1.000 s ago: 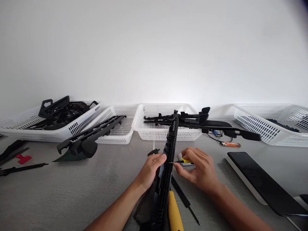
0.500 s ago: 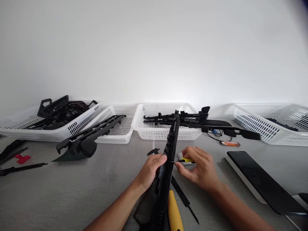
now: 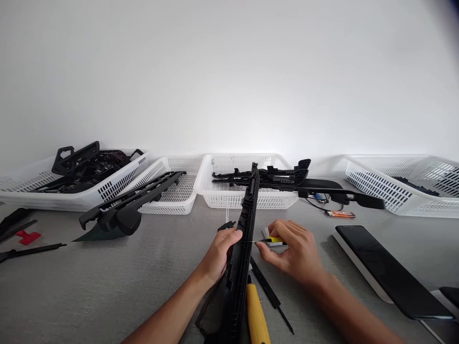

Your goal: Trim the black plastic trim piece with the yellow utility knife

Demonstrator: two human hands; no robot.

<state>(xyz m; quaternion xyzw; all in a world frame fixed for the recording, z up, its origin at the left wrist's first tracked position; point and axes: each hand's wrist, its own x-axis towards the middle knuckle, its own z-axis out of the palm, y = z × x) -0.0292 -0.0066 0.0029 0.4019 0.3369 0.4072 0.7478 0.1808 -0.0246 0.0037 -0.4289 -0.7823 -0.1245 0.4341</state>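
Observation:
A long black plastic trim part [image 3: 242, 248] stands on edge on the grey table, running from near me toward the middle basket. My left hand [image 3: 220, 252] grips its left side, thumb on top. My right hand [image 3: 296, 252] pinches a small yellow-handled screwdriver [image 3: 269, 241] whose thin metal tip touches the right side of the part. A larger yellow tool handle [image 3: 256, 315] lies beside the part's near end, with a thin black strip [image 3: 267, 292] next to it.
Several white baskets line the wall: the left basket [image 3: 118, 181] holds black parts, the middle basket [image 3: 247, 198] long black pieces, and another basket [image 3: 401, 198] stands right. A black rail [image 3: 129, 205] leans from a basket. Flat dark panel [image 3: 387, 270] right; red piece [image 3: 27, 236] left.
The black part's far end has tilted slightly left. Both hands have kept their grip and shifted a little left with it.

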